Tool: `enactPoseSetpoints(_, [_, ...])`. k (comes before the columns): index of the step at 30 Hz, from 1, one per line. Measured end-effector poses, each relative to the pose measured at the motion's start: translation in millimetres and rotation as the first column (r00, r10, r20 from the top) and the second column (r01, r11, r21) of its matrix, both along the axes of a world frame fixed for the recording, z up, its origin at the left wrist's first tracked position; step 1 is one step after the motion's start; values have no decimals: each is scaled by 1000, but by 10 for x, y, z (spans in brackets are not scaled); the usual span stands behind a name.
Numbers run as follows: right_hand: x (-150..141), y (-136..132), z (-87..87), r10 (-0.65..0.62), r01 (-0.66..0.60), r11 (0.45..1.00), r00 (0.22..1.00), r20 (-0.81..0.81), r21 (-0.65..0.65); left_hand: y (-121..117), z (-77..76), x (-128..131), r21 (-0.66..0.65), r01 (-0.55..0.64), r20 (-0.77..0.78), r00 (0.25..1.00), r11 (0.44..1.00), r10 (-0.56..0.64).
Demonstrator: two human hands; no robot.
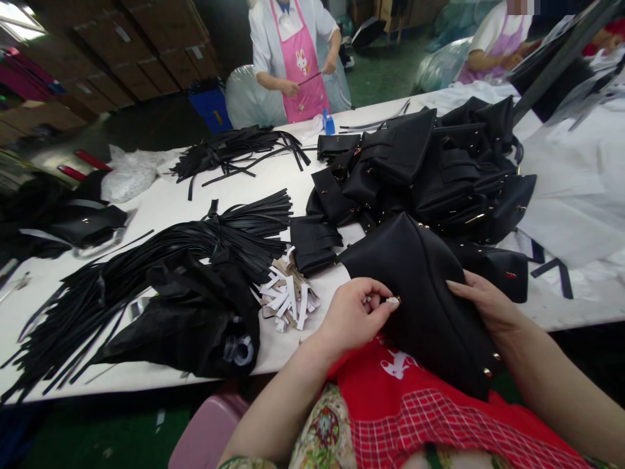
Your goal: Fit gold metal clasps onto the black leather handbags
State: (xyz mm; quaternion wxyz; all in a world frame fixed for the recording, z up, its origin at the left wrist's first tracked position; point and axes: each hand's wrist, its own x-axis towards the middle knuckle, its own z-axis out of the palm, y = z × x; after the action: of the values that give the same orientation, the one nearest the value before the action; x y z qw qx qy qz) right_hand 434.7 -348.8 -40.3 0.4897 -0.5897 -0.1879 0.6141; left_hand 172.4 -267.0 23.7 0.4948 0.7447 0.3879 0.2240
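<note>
A small white paper-like scrap (392, 301) is pinched between the thumb and finger of the left hand (356, 312), beside a tiny gold-coloured fitting (398, 299). The smooth black leather-like bag (415, 273), right of centre, is grasped along its right side by the right hand (488, 303); it should be braced firmly, so the fitting is neither scratched nor tugged. Loose white paper strips (289, 294) are heaped near centre.

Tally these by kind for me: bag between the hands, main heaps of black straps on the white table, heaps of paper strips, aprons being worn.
Black bag: 1
Black strap heaps: 2
Paper strip heap: 1
Aprons (pink, purple, red): 3
Total: 7
</note>
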Motion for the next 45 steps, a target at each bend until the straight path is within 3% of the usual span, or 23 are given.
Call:
enactPoseSetpoints(5, [-16,16,49,35,-35,999,999,40,-4,66,123,-41,144,151,-150,980,978,-129])
enactPoseSetpoints(11, [-94,79,121,100,-100,995,995,-14,-12,231,349,-37,187,376,-319,897,908,-305])
enactPoseSetpoints(18, [-130,91,140,107,-107,994,994,-12,-14,321,384,-95,231,484,-248,868,844,-430])
enactPoseSetpoints(22, [-133,66,71,58,-61,997,995,-83,-43,331,371,-240,123,494,-148,867,861,-477])
enactPoseSetpoints(27, [-151,79,-8,42,-52,997,988,-150,-62,262,85,-394,-196,338,71,941,920,-331])
enactPoseSetpoints(30, [-147,104,-56,39,-49,997,987,-156,-62,239,-153,-455,-446,241,325,941,862,-95])
enactPoseSetpoints(32, [-130,110,-96,14,-25,997,987,-161,-69,254,-265,-507,-552,154,445,885,819,134])
enactPoseSetpoints(34, [-100,111,-144,-35,21,996,985,-167,-83,281,-328,-568,-598,77,491,822,798,288])
enactPoseSetpoints(40, [55,170,-335,-215,213,976,974,-76,-35,268,-378,-603,-645,148,489,834,750,256])
enactPoseSetpoints(45, [187,217,-451,-192,190,981,980,59,35,187,-448,-436,-721,98,413,856,686,311])
